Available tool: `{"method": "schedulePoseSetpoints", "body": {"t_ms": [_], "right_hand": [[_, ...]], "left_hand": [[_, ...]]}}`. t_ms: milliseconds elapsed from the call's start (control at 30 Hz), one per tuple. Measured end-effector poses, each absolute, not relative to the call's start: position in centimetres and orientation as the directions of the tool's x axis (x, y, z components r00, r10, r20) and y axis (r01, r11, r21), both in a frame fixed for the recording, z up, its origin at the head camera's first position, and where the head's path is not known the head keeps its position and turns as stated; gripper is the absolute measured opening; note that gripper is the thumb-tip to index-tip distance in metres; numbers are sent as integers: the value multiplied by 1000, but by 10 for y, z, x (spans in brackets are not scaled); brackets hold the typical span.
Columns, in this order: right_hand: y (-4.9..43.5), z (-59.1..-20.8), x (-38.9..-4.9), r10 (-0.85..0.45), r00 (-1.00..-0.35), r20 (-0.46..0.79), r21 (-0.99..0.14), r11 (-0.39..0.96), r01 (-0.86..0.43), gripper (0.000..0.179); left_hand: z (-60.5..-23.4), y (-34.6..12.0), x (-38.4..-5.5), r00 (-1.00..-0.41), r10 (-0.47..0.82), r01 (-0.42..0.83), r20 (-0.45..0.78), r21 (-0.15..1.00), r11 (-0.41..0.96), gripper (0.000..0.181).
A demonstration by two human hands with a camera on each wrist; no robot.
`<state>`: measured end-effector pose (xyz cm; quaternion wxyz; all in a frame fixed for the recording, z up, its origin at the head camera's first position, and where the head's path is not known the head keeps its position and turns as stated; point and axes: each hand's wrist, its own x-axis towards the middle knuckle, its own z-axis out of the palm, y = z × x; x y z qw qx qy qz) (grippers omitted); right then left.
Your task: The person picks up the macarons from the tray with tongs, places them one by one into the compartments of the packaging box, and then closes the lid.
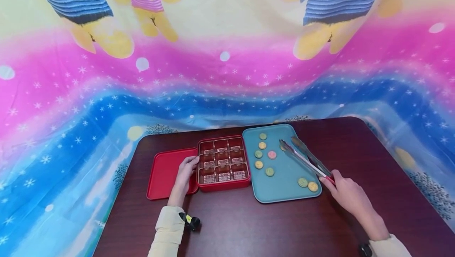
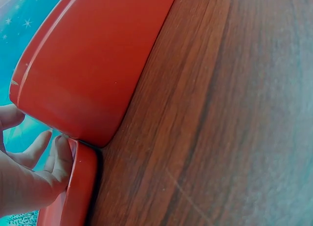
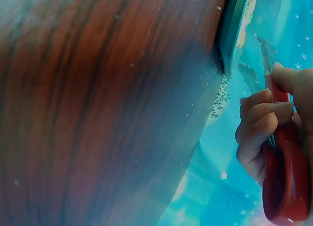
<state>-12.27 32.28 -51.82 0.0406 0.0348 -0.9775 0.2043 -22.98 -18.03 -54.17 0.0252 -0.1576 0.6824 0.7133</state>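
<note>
R hand [image 1: 350, 195] grips red-handled tongs [image 1: 307, 162], fingers wrapped round the handle, thumb along it (right wrist view shows this close up). Tong arms are spread apart, tips ahead & left of that grip, over the teal tray [image 1: 284, 189]. One partly hidden disc [image 1: 283, 148] is right by the left tip; can't tell if the metal touches it. Closest to the R grip: a green disc [image 1: 302, 182] & a yellow disc [image 1: 313, 186], side by side, just left of the knuckles. Farther left of the grip, six more: three green, two yellow, one pink disc [image 1: 271, 154], loosely scattered.

L hand [image 1: 185, 172] has fingers loosely bent, thumb apart from them, fingertips at the left wall of the red box [image 1: 224, 186]. Box is just right of that hand, w/ a brown insert [image 1: 222, 156] of nine compartments. Red lid [image 1: 165, 174] lies under & left of the L hand, right up by the box. Dark wood table [image 1: 249, 225] beneath; cartoon-print cloth [image 1: 227, 79] beyond both hands.
</note>
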Motion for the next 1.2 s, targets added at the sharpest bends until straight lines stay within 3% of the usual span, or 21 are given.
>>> {"method": "schedulePoseSetpoints", "body": {"t_ms": [433,867,1100,1200], "right_hand": [[322,-520,-122,-87,-989,123,-352,928,-125,33],[322,-519,-117,-113,-980,164,-312,936,-160,30],[323,-518,-115,-131,-972,196,-291,939,-185,29],[324,-517,-114,-136,-969,207,-288,938,-194,28]], "left_hand": [[-540,-182,-233,-951,-125,-275,-283,958,-78,38],[-544,-179,-227,-954,-188,-229,-235,972,-56,38],[-520,-176,-218,-951,-158,-261,-268,963,-63,34],[-536,-179,-225,-948,-168,-263,-270,963,-58,39]]}}
